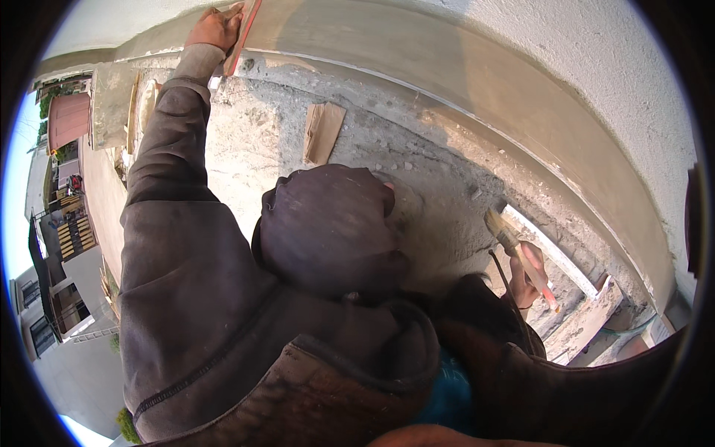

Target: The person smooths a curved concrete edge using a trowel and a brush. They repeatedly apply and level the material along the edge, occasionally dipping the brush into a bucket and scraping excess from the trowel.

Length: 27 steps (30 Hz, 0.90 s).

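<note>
On my feed: left hand (216, 28) clenched on a red-edged straightedge (242, 33), pressed to the wet grey plaster band (417, 52) atop the wall. Right hand (526, 276) grips a paintbrush (514, 249) w/ bristles up (low, near rough concrete ledge (357, 141)). Cardboard scrap (322, 132) lies betw. them.

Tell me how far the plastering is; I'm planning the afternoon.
Done: the smooth grey band along the wall. In hand: a co-worker's raised hand presses a float against its left end, and the lower hand holds a brush. Left: the rough ledge below looks unfinished.
</note>
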### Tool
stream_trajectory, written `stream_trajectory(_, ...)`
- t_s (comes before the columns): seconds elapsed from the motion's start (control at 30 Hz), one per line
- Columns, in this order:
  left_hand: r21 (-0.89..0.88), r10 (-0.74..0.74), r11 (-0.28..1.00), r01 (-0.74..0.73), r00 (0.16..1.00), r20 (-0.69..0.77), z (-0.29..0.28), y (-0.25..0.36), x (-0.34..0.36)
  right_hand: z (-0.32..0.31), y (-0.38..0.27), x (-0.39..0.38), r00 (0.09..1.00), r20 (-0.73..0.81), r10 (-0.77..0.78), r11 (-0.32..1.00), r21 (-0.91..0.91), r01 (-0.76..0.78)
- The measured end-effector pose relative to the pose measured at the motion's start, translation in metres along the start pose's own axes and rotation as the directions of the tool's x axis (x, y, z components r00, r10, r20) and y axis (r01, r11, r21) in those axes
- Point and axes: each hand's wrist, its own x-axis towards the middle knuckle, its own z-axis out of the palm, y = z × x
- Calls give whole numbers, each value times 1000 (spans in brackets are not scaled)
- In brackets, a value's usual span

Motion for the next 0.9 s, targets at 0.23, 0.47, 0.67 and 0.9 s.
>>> stream_trajectory(0.23, -225, 20, 974, -40, 996, -89, 5, 69, -20, -21, -16, -14, 990, -133, 41, 995, -81, -52)
stream_trajectory(0.47, -324, 285, 883, -339, 936, -205, -96, 265, -77, -28, -25, -26, 978, -204, 40, 998, 65, -27)
stream_trajectory(0.67, -402, 653, 566, -719, 689, -314, -156, 438, -97, -36, -29, -34, 982, -185, 29, 996, 90, -12)
stream_trajectory(0.9, -384, 664, 535, -753, 656, -360, -120, 327, -87, -42, -27, -40, 984, -179, -9, 998, 55, 19)
